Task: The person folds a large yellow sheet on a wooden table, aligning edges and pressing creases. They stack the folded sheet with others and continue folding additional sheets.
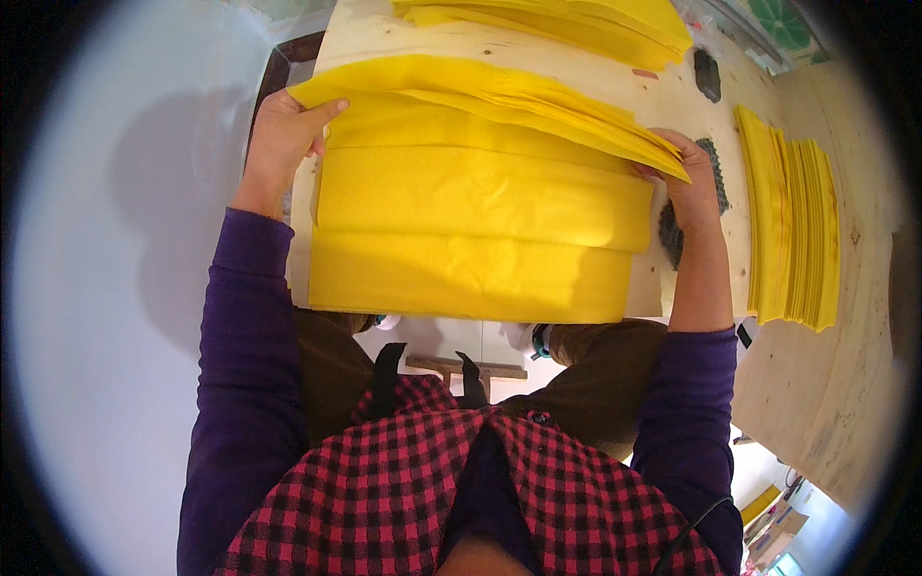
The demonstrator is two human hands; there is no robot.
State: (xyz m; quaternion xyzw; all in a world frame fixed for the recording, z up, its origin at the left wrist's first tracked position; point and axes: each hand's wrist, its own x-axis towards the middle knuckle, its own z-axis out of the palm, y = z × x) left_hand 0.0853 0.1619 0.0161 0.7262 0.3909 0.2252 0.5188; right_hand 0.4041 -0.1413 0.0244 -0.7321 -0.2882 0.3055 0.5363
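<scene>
A sheaf of thin yellow cloth sheets (490, 91) stretches between my two hands, slightly raised, its loose edges fanned toward the right. My left hand (285, 132) pinches its left end, with the thumb over the top. At the other end, my right hand (690, 182) is closed round the sheaf's right corner, some fingers hidden beneath it. Under and in front of the sheaf lies folded yellow cloth (471, 230), flat along the table's near edge, with crosswise creases and overlapping layers.
Another yellow cloth stack (567, 29) lies at the far side of the pale wooden table (442, 46). At right stands a row of folded yellow pieces (792, 230). A dark textured pad (670, 238) lies by my right wrist, and a dark object (707, 75) farther back. A white wall (125, 288) borders the left.
</scene>
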